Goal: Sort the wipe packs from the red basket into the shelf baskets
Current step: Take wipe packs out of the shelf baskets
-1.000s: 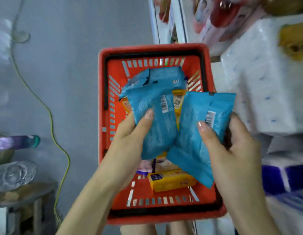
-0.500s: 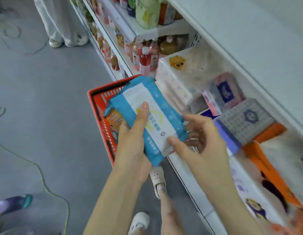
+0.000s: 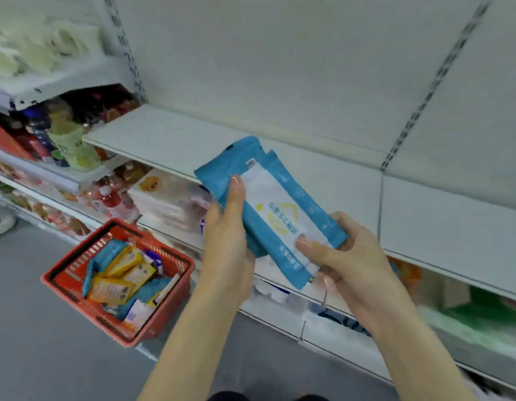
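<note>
Head view: left hand [image 3: 228, 241] and right hand [image 3: 355, 264] are both raised in front of a pale shelf board [image 3: 178, 140], together holding blue wipe packs [image 3: 268, 209] with a white label facing up. Left hand grasps the upper end, thumb flat on the front, fingers hidden behind. Right hand pinches the lower end, thumb on the label, fingers curled beneath. A second blue edge shows behind the top pack, so probably two or more are stacked; the count is uncertain from blur. The packs are tilted, upper end toward the shelf board. The red basket [image 3: 167, 314] stands on the grey floor [image 3: 34, 357] at lower left, well apart from the hands, containing yellow packs [image 3: 121, 273] and further blue ones.
</note>
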Demonstrator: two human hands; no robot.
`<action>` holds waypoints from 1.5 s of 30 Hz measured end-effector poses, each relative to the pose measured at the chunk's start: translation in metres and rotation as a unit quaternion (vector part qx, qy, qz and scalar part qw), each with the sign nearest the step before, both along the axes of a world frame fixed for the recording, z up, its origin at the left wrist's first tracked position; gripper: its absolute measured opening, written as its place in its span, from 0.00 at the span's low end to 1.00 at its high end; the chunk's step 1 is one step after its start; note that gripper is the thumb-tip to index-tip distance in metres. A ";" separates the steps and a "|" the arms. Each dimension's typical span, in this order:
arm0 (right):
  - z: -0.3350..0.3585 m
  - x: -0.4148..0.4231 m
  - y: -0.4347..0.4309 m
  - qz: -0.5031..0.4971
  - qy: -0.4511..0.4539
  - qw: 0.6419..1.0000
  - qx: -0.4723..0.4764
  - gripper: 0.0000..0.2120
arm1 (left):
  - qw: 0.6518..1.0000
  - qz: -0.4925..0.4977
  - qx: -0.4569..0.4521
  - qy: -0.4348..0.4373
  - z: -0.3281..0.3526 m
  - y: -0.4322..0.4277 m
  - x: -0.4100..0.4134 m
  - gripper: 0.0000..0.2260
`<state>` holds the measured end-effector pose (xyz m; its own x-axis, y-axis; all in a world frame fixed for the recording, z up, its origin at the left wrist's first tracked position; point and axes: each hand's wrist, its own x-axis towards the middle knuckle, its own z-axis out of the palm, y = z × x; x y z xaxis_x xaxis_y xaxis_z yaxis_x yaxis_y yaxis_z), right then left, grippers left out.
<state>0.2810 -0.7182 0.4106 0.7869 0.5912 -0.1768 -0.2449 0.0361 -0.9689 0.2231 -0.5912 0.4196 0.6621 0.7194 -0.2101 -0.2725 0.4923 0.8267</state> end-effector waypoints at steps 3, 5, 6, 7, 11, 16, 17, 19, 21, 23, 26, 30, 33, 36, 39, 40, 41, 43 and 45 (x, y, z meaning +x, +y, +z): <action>0.022 0.019 -0.083 -0.016 -0.030 0.999 -0.028 0.19 | 0.991 -0.093 0.096 0.012 0.021 -0.071 0.031 0.09; 0.033 0.030 -0.142 -0.053 -0.029 0.998 -0.024 0.12 | 0.977 -0.145 0.155 0.020 0.029 -0.123 0.053 0.09; 0.038 0.035 -0.173 -0.078 -0.031 0.996 -0.020 0.10 | 0.968 -0.175 0.177 0.017 0.033 -0.153 0.066 0.09; 0.042 0.041 -0.207 -0.107 -0.037 0.993 -0.019 0.10 | 0.959 -0.208 0.193 0.010 0.035 -0.185 0.078 0.09; 0.044 0.060 -0.347 -0.236 -0.059 0.969 -0.039 0.15 | 0.909 -0.341 0.239 -0.023 0.038 -0.330 0.119 0.09; 0.033 0.060 -0.502 -0.387 -0.052 0.920 -0.042 0.08 | 0.835 -0.461 0.295 -0.055 0.028 -0.487 0.144 0.08; 0.031 0.059 -0.526 -0.405 -0.048 0.912 -0.045 0.06 | 0.823 -0.479 0.300 -0.058 0.027 -0.511 0.146 0.10; 0.029 0.057 -0.567 -0.428 -0.036 0.902 -0.044 0.05 | 0.805 -0.509 0.299 -0.057 0.025 -0.551 0.152 0.11; 0.027 0.061 -0.601 -0.438 -0.030 0.898 -0.041 0.04 | 0.791 -0.527 0.307 -0.055 0.024 -0.584 0.161 0.11; 0.024 0.068 -0.627 -0.433 -0.025 0.900 -0.038 0.02 | 0.778 -0.541 0.316 -0.045 0.020 -0.609 0.173 0.12; 0.018 0.086 -0.654 -0.439 -0.012 0.897 -0.050 0.04 | 0.756 -0.563 0.332 -0.041 0.015 -0.637 0.196 0.13; 0.012 0.122 -0.689 -0.456 -0.034 0.887 -0.059 0.02 | 0.754 -0.595 0.278 -0.025 0.014 -0.675 0.233 0.11; 0.008 0.160 -0.722 -0.468 -0.043 0.881 -0.051 0.05 | 0.752 -0.621 0.218 0.000 0.009 -0.706 0.269 0.11; 0.007 0.204 -0.761 -0.499 -0.029 0.866 -0.023 0.13 | 0.743 -0.643 0.185 0.027 -0.001 -0.732 0.310 0.16; 0.013 0.244 -0.794 -0.497 -0.004 0.868 -0.011 0.04 | 0.741 -0.648 0.162 0.063 -0.006 -0.756 0.351 0.16; 0.015 0.256 -0.804 -0.484 0.003 0.875 -0.015 0.03 | 0.741 -0.648 0.162 0.071 -0.006 -0.762 0.366 0.14; 0.018 0.268 -0.813 -0.470 0.009 0.882 -0.022 0.03 | 0.740 -0.646 0.175 0.071 -0.005 -0.768 0.380 0.12; 0.026 0.291 -0.834 -0.428 0.002 0.901 -0.066 0.03 | 0.723 -0.649 0.227 0.062 0.001 -0.779 0.411 0.09; 0.037 0.316 -0.856 -0.358 -0.013 0.924 -0.134 0.10 | 0.683 -0.675 0.274 0.051 0.011 -0.790 0.437 0.10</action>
